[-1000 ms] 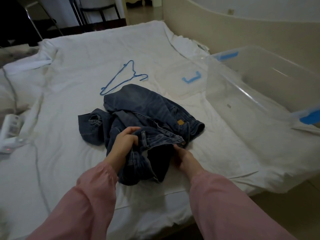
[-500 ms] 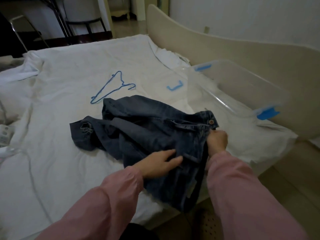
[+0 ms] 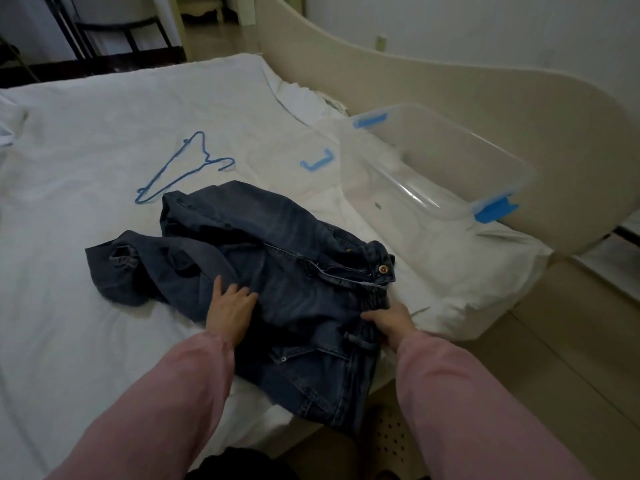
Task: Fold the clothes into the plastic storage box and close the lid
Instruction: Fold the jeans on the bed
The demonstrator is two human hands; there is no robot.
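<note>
A pair of dark blue jeans [image 3: 277, 251] lies crumpled on the white bed [image 3: 86, 341], its waistband and button toward the right, one part hanging over the near edge. My left hand [image 3: 230, 308] lies flat on the denim with straight fingers. My right hand [image 3: 389, 322] grips the waistband edge near the fly. The clear plastic storage box [image 3: 436, 168] with blue latches stands open and empty on the bed's right side, beyond the jeans. Its clear lid [image 3: 294, 157] with a blue clip lies flat on the bed left of the box.
A blue wire hanger [image 3: 183, 168] lies on the sheet behind the jeans. A cream curved bed board [image 3: 485, 98] runs along the right behind the box. Dark chairs stand at the far end. The floor shows at lower right.
The jeans have been pulled and spread rightward toward the box. My left hand let go of the bunched denim and now presses flat; my right hand still holds the waistband.
</note>
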